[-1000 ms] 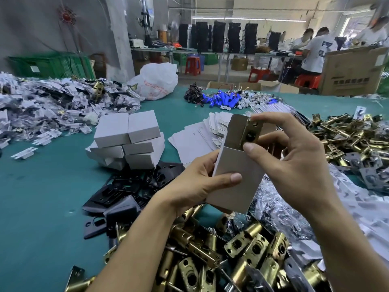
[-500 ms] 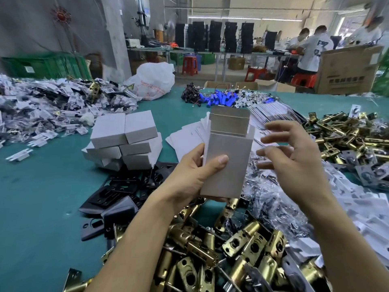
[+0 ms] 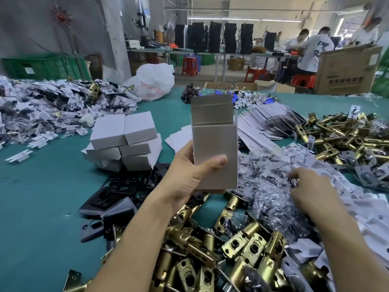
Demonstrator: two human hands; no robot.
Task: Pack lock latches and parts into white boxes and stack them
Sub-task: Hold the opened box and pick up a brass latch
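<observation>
My left hand (image 3: pixel 189 175) holds a white box (image 3: pixel 214 150) upright above the table, its top flap standing open. My right hand (image 3: pixel 309 186) reaches down to the right into a heap of small clear plastic bags (image 3: pixel 265 186), fingertips pinching at one; whether it grips a bag I cannot tell. Brass lock latches (image 3: pixel 231 249) lie piled in front of me, and more brass latches (image 3: pixel 341 135) lie at the right. A stack of closed white boxes (image 3: pixel 124 142) stands left of the held box.
Black plates (image 3: pixel 117 192) lie under the box stack. Flat unfolded cartons (image 3: pixel 265 125) fan out behind the held box. Bagged parts (image 3: pixel 52 106) cover the far left. White cards (image 3: pixel 357 197) spread at the right. A white sack (image 3: pixel 153 81) and a cardboard carton (image 3: pixel 347 70) sit at the far edge. People work beyond.
My right hand put a latch into the box, let go and dropped right to the plastic bags. My left hand turned the box more upright.
</observation>
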